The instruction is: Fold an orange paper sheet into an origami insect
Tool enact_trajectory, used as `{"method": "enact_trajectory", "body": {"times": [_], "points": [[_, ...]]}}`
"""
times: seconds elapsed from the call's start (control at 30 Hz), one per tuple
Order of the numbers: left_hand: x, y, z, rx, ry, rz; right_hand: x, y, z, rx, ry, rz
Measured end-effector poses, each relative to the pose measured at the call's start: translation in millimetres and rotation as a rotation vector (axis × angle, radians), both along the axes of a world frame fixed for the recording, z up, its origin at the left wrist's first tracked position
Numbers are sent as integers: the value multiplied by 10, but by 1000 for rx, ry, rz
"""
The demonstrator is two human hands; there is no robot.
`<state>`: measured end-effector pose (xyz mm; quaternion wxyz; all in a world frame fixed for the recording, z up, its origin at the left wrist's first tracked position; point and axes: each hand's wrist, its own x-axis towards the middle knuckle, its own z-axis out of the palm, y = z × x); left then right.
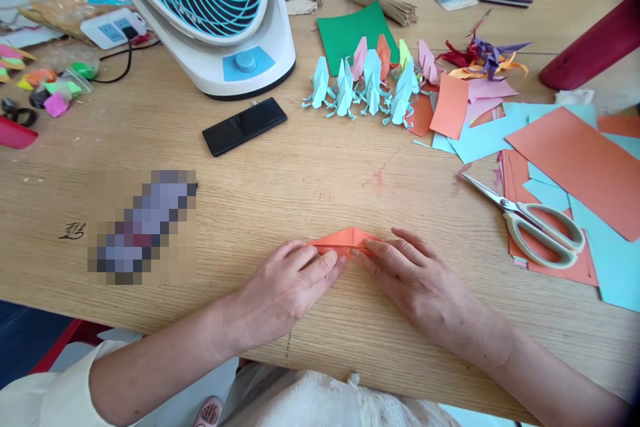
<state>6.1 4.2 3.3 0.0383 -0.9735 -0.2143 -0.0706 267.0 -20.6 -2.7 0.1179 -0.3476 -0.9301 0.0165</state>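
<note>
A piece of folded orange paper (pixel 345 239) lies on the table near its front edge, its top rising to a low point in the middle. My left hand (pixel 293 280) grips its left end, with the thumb and fingers closed on the lower fold. At the right end, my right hand (pixel 413 273) pinches the paper between thumb and index finger, while its other fingers stretch out above. Both thumbs nearly meet at the paper's lower middle. Parts of the paper are hidden under my fingers.
Scissors (pixel 520 220) lie on orange and blue paper sheets (pixel 615 253) at the right. Several folded paper figures (pixel 373 83) stand at the back by a green sheet (pixel 345 33). A black phone (pixel 245 127) lies before a white fan (pixel 245 67). A dark red cylinder (pixel 590 47) stands far right.
</note>
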Motion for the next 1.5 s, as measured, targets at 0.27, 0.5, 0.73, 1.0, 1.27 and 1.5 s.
{"method": "enact_trajectory", "body": {"times": [0.27, 0.5, 0.73, 1.0, 1.27, 1.5], "points": [[178, 142, 106, -293, -236, 203, -24, -3, -32, -42, 7, -28], [406, 321, 19, -524, -272, 408, 13, -21, -43, -76, 119, -34], [530, 309, 45, -751, -314, 460, 60, 4, -51, -188, 453, -332], [746, 497, 248, -1430, -924, 518, 153, 129, -60, -555, 1170, -553], [1036, 333, 54, -1639, -1041, 455, 41, 159, -67, -812, 1304, -537], [956, 398, -16, -1416, -874, 433, 42, 153, -94, -747, 1172, -485]]}}
